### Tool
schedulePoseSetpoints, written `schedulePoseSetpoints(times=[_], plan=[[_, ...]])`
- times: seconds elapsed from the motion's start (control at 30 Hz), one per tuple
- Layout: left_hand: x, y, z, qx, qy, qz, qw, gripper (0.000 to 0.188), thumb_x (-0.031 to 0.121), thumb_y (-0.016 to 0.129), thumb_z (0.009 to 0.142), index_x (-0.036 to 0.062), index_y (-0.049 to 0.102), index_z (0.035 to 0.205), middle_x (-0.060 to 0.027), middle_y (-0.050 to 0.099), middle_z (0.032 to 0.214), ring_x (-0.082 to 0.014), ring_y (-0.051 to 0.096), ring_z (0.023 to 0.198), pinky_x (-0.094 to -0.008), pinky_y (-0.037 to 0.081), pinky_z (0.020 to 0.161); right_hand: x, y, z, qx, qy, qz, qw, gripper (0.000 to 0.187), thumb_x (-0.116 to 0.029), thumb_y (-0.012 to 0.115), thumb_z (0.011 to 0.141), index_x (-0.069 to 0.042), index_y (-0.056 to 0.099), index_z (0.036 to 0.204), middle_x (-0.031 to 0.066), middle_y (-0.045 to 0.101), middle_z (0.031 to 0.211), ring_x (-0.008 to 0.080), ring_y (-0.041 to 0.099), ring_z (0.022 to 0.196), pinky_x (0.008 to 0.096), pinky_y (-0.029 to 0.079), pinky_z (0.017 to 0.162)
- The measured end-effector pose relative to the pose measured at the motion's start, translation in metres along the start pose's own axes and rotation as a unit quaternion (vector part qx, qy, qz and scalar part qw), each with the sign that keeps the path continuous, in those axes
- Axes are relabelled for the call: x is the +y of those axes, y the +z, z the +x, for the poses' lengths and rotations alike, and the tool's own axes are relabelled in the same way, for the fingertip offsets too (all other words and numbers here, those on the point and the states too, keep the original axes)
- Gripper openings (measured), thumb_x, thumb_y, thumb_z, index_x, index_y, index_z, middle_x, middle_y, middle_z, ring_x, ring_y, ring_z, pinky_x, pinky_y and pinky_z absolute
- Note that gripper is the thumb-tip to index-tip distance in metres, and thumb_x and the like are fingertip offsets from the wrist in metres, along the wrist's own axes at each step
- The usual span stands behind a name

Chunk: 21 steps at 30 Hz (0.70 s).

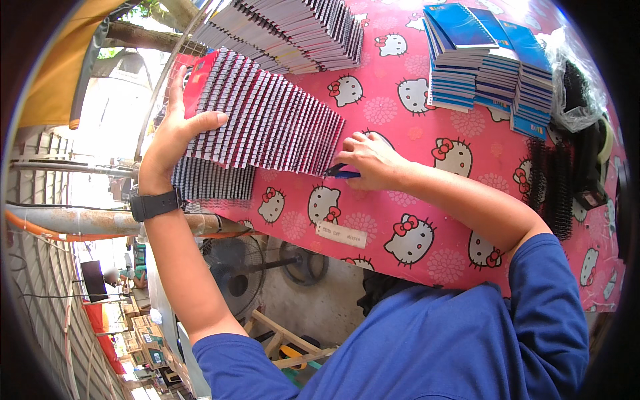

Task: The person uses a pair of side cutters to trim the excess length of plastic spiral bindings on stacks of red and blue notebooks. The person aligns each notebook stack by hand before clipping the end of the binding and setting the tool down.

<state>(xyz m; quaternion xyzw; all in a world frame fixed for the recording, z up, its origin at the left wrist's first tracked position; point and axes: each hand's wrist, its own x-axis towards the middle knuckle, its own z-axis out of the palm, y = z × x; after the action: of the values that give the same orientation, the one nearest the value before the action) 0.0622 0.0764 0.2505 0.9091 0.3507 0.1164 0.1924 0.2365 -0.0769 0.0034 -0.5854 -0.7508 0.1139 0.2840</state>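
A leaning row of red-covered spiral notebooks (267, 120) lies at the left of the table, with its wire-bound edges facing up. My left hand (180, 123) rests against the far-left end of this row, thumb and forefinger spread apart and the other fingers partly hidden. At the row's right end, close to the lower corners of the bindings, my right hand (373, 162) is closed round a small blue and black hand tool (345, 173). The tool's dark tip points left to the last notebook; its exact kind is mostly hidden by my fingers.
More spiral notebooks (287, 33) stand at the back, and others (213, 183) lie below the red row. Blue notebooks (460, 60) are stacked at back right. Black binding coils (550, 187) and a plastic bag (573, 87) lie right. A paper slip (341, 234) is near the pink table's edge.
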Motion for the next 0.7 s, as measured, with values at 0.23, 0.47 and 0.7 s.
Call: schedulePoseSetpoints(times=[0.23,0.47,0.7], plan=[[0.001,0.0,0.001,0.003,0.008,0.011,1.0,0.11,0.04,0.073,0.06,-0.0004,0.011,0.142,-0.0213,0.012,0.147,-0.0291,0.01,0.138,-0.0354,0.011,0.111,0.0,0.012,0.0,0.039,-0.016,0.013,0.999,0.038,-0.024,0.069,0.063,-0.013,0.064,0.099,0.0068,0.054,0.094,0.0248,0.049,0.101,0.0428,0.041,0.081],[0.005,0.0,0.0,-0.002,0.009,-0.001,1.0,0.111,0.039,0.073,0.06,-0.0018,0.011,0.142,-0.0225,0.011,0.147,-0.0287,0.009,0.138,-0.035,0.011,0.111,0.003,-0.025,0.031,-0.265,0.287,0.409,0.825,0.028,-0.026,0.06,0.076,-0.002,0.066,0.091,0.0144,0.065,0.076,0.0212,0.065,0.073,0.0353,0.051,0.07],[0.0,-0.001,0.0,0.004,-0.003,0.006,1.0,0.112,0.041,0.073,0.059,0.0,0.011,0.142,-0.0225,0.013,0.147,-0.0291,0.011,0.138,-0.0358,0.011,0.111,-0.019,0.003,0.002,-0.019,0.077,0.017,0.997,0.037,-0.029,0.069,0.065,-0.011,0.064,0.097,0.0085,0.053,0.1,0.0248,0.045,0.104,0.0416,0.037,0.086]])
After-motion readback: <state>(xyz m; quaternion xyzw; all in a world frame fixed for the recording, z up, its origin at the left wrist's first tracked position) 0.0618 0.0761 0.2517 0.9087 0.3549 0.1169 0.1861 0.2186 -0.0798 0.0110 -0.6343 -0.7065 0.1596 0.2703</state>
